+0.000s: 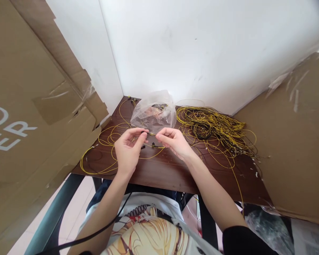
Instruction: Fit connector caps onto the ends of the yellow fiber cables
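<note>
Over the table's middle, my left hand (129,147) pinches a small black piece between thumb and forefinger, likely a connector, though it is mostly hidden. My right hand (172,141) has thumb and forefinger closed on a thin yellow wire (152,134), whose short visible stretch bridges the gap between the two hands. Just beyond the fingertips stands a clear plastic bag (154,111) with small copper-coloured and dark parts in it. Beneath the hands, small black pieces (155,145) lie on the dark brown table (159,173).
A big tangle of yellow and black wires (212,124) lies to the right. Loose yellow wire loops (95,173) spread over the left side. Cardboard (42,106) walls the left, more cardboard (289,141) the right, and a white wall (202,53) the back.
</note>
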### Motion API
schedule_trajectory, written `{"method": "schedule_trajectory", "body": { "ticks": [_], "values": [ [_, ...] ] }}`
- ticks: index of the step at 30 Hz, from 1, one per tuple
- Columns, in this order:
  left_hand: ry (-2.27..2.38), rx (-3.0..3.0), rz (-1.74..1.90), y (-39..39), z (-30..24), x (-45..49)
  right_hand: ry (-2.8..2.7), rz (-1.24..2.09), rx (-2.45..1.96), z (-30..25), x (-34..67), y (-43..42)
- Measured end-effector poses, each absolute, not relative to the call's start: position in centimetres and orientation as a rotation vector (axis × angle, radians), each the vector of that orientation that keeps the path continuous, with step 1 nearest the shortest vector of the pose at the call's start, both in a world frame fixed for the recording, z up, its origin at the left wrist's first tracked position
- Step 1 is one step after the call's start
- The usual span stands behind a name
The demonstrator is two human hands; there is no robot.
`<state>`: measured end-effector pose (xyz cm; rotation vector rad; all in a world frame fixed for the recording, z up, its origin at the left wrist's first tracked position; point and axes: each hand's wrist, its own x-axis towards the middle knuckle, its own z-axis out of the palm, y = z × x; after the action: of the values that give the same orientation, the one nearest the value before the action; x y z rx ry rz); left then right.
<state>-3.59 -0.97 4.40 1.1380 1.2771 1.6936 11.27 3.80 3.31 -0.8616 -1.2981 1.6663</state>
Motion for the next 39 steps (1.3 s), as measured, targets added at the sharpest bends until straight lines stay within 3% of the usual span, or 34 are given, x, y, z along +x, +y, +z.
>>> {"method": "schedule_trajectory", "body": {
  "ticks": [5, 17, 39],
  "values": [
    [1.258, 1.089, 1.732, -0.8, 4.1, -4.3, -1.284, 1.638, -0.881, 3.3, 11.3, 3.8],
    [1.311, 1.257, 1.377, -1.5, 3.7, -4.7, -1.424, 1.614, -0.869, 3.5, 11.1, 3.6],
    [1.451, 1.707, 1.324, -1.9, 3.0, -4.5, -1.563, 1.515, -0.855, 2.8, 11.0, 3.6]
  ]
}}
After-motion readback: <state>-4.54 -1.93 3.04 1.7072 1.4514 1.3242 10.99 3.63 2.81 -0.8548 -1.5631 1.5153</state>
